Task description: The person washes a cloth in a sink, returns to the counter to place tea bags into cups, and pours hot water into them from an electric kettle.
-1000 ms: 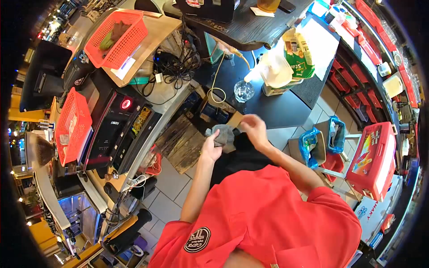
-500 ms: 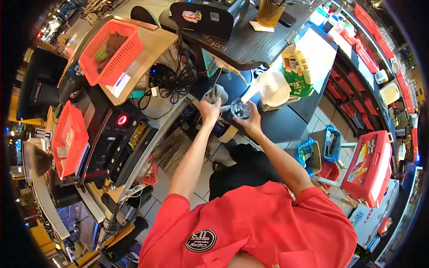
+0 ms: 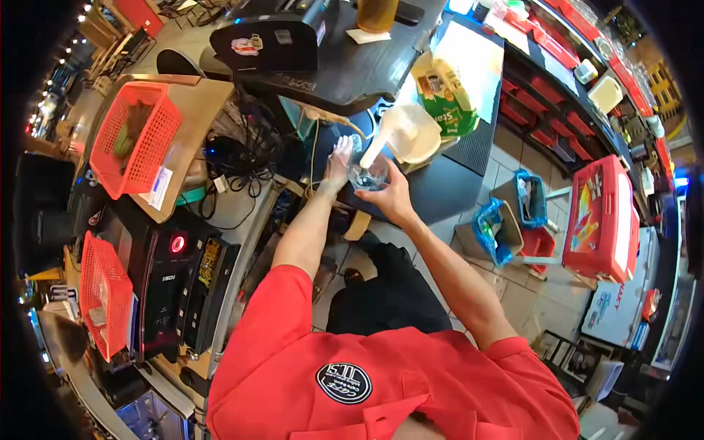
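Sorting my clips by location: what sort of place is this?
Probably the work area behind a bar or café counter. The right hand holds a clear drinking glass over a dark counter, with red plastic baskets and a red cooler box nearby.

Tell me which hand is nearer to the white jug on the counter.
Right. The right hand holds the glass just below the white jug. The left hand is on the glass's far side, farther from the jug.
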Available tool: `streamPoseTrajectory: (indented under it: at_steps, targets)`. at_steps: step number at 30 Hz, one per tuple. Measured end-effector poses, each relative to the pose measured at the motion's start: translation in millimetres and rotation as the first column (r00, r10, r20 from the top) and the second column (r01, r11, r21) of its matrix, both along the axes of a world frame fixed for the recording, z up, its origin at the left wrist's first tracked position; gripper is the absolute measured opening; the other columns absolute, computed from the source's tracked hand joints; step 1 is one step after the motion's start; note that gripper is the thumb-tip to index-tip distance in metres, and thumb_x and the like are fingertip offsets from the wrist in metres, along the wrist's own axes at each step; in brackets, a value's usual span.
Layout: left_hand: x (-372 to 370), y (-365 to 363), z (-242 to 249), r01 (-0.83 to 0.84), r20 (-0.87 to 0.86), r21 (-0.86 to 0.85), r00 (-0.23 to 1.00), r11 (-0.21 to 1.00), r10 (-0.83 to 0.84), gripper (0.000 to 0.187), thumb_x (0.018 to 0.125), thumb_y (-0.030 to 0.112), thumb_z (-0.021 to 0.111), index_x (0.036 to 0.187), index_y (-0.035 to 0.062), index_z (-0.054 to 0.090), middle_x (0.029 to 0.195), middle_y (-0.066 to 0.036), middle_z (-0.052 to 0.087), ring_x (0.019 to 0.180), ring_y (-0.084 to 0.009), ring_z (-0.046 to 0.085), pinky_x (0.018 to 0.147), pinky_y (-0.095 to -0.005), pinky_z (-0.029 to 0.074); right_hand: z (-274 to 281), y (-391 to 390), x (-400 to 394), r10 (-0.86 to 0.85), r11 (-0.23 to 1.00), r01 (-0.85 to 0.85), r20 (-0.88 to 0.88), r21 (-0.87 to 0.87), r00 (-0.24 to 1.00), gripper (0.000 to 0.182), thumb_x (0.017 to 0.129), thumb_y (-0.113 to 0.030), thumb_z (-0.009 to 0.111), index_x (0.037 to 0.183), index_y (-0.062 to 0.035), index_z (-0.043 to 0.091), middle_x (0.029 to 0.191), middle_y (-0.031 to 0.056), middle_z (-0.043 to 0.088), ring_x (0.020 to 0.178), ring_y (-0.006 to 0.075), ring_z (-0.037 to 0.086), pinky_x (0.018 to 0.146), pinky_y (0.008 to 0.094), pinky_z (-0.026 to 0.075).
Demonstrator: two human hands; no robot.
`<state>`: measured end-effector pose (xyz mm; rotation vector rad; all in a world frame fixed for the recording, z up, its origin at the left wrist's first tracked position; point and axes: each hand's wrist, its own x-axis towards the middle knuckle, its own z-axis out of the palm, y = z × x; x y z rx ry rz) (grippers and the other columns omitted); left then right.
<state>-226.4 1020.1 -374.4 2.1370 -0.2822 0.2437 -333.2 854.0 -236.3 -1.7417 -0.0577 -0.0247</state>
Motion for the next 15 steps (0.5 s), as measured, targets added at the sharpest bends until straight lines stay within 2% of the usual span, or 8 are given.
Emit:
streamPoseTrajectory:
  at_steps: [4, 5, 7, 9, 10, 12, 14, 15]
  targets:
    - [-2, 9, 13, 0.102, 0.366, 0.161, 0.918, 0.982, -0.156, 0.052, 0.08, 0.008, 0.064, 0.131, -0.0001, 0.055, 0.131, -0.024, 0.059, 0.12, -0.0358, 0.058, 0.099, -0.0432, 0.047, 7, 9, 4, 0.03, 1.0, -0.03, -0.031, 0.003, 0.999, 0.08, 0.062, -0.006, 0.086, 0.134, -0.0016, 0.051, 0.113, 0.0105, 0.064, 0.1, 0.0207, 0.059, 0.085, 0.0329, 0.05]
    - [-6, 9, 1, 0.107, 0.361, 0.161, 0.919, 0.981, -0.16, 0.052, 0.08, 0.008, 0.064, 0.131, -0.0001, 0.055, 0.131, -0.024, 0.059, 0.12, -0.0358, 0.058, 0.099, -0.0432, 0.047, 9, 9, 4, 0.026, 1.0, -0.026, -0.036, 0.004, 0.999, 0.08, 0.062, -0.006, 0.086, 0.134, -0.0016, 0.051, 0.113, 0.0105, 0.064, 0.1, 0.0207, 0.059, 0.085, 0.0329, 0.05]
    - [-13, 6, -47, 0.162, 0.051, -0.177, 0.986, 0.971, -0.156, 0.053, 0.079, 0.01, 0.065, 0.131, 0.001, 0.055, 0.127, -0.022, 0.062, 0.112, -0.0354, 0.062, 0.092, -0.0439, 0.05, 14, 9, 5, 0.036, 0.999, -0.036, -0.036, -0.001, 0.999, 0.081, 0.062, -0.006, 0.086, 0.134, -0.0014, 0.051, 0.115, 0.011, 0.063, 0.101, 0.021, 0.058, 0.087, 0.0335, 0.05]
    - [-18, 5, -79, 0.088, -0.247, -0.49, 0.94, 0.867, -0.235, 0.053, 0.079, 0.011, 0.065, 0.131, 0.0022, 0.055, 0.123, -0.02, 0.065, 0.105, -0.0351, 0.066, 0.085, -0.0446, 0.053, 19, 12, 7, 0.047, 0.999, -0.048, -0.031, -0.004, 0.998, 0.081, 0.062, -0.007, 0.086, 0.135, -0.0012, 0.05, 0.117, 0.0115, 0.063, 0.102, 0.0212, 0.058, 0.089, 0.0341, 0.049]
    - [-24, 3, -72, 0.089, -0.25, -0.488, 0.939, 0.868, -0.237, 0.053, 0.079, 0.011, 0.065, 0.131, 0.0022, 0.055, 0.123, -0.02, 0.065, 0.105, -0.0351, 0.066, 0.085, -0.0446, 0.053, 20, 13, 6, 0.045, 0.999, -0.045, -0.033, -0.001, 0.998, 0.081, 0.062, -0.007, 0.086, 0.135, -0.0012, 0.05, 0.117, 0.0115, 0.063, 0.102, 0.0212, 0.058, 0.089, 0.0341, 0.049]
    - [-45, -7, -28, 0.209, -0.026, -0.343, 0.972, 0.916, -0.232, 0.049, 0.078, 0.012, 0.066, 0.126, 0.0028, 0.059, 0.117, -0.018, 0.067, 0.095, -0.0362, 0.067, 0.077, -0.0453, 0.054, 22, 12, 3, 0.029, 1.0, -0.03, -0.037, -0.006, 0.999, 0.082, 0.063, -0.007, 0.086, 0.136, -0.0012, 0.049, 0.118, 0.0122, 0.062, 0.104, 0.0215, 0.058, 0.091, 0.0348, 0.049]
    - [-62, -12, 7, 0.289, 0.2, -0.166, 0.946, 0.943, -0.255, 0.045, 0.077, 0.013, 0.066, 0.121, 0.0033, 0.063, 0.11, -0.016, 0.07, 0.085, -0.0374, 0.069, 0.069, -0.0461, 0.055, 24, 12, 1, 0.013, 1.0, -0.014, -0.039, -0.009, 0.999, 0.083, 0.063, -0.007, 0.085, 0.137, -0.0011, 0.049, 0.12, 0.0129, 0.062, 0.105, 0.0217, 0.058, 0.093, 0.0354, 0.049]
    - [-67, -10, 5, 0.292, 0.197, -0.166, 0.946, 0.942, -0.258, 0.045, 0.077, 0.013, 0.066, 0.121, 0.0033, 0.063, 0.11, -0.016, 0.07, 0.085, -0.0374, 0.069, 0.069, -0.0461, 0.055, 25, 12, -2, 0.01, 1.0, -0.01, -0.042, -0.007, 0.999, 0.083, 0.063, -0.007, 0.085, 0.137, -0.0011, 0.049, 0.12, 0.0129, 0.062, 0.105, 0.0217, 0.058, 0.093, 0.0354, 0.049]
